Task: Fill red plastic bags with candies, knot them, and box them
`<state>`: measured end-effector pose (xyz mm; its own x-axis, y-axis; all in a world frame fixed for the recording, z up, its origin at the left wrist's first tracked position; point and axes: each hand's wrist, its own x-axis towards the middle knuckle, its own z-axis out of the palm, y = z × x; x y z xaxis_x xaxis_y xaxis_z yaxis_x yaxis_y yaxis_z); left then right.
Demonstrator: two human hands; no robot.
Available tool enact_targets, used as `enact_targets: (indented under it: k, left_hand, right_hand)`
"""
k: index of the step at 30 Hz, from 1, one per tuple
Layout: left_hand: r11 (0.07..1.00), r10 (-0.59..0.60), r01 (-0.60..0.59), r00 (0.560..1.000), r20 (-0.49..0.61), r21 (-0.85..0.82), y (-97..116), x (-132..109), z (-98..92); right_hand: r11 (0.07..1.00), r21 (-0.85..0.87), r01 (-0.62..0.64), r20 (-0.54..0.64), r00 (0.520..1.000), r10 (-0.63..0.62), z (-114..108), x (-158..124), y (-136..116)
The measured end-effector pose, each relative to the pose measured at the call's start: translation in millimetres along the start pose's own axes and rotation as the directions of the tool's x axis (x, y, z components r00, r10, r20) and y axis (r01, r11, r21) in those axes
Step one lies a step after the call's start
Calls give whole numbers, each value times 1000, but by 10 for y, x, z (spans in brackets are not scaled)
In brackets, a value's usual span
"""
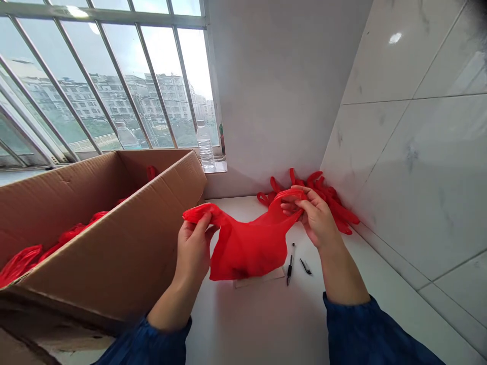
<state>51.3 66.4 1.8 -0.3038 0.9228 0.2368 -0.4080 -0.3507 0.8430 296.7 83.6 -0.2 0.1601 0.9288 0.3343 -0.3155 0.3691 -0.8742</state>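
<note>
Red bag (249,248) hangs stretched above the white table (266,329); my left hand (195,247) pinches one handle (218,213), my right hand (315,215) grips the other; a cardboard box (125,248) stands to the left.

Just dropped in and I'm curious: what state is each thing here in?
Red bag: raised, spread between left hand and right hand
Cardboard box: open-topped, red items inside
Red pile: heaped near the tiled wall
Clear bottle by the window frame: upright
Pen: lying on the table
Small dark piece: lying beside the pen
Flat pale item: partly hidden
</note>
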Motion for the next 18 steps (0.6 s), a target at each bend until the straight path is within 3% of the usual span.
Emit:
enact_targets:
  k: [5,9,11,13,15,18]
  left_hand:
    - [990,96,-100,994,46,95,78,96,-30]
    - [927,34,-106,979,200,360,274,-64,-164]
    - [871,-40,-119,950,309,477,363,-168,-205]
    - [807,-63,-183,918,390,561,432,-260,-224]
    - [729,-32,-283,895,444,623,486,-323,-233]
    - [649,-8,-385,859,512,656,547,-356,-254]
  right_hand:
    - [999,-42,32,41,999,-30,-73,-54,-119]
    - [941,-331,70,235,972,11,-150,-220,-320]
    - [817,-567,108,320,943,97,-166,-328,-425]
    - [632,-757,166,330,932,151,-158,-432,-508]
    - [474,-856,205,304,942,141,-134,-518,-559]
    - [363,-909,203,255,962,100,-110,-598,-580]
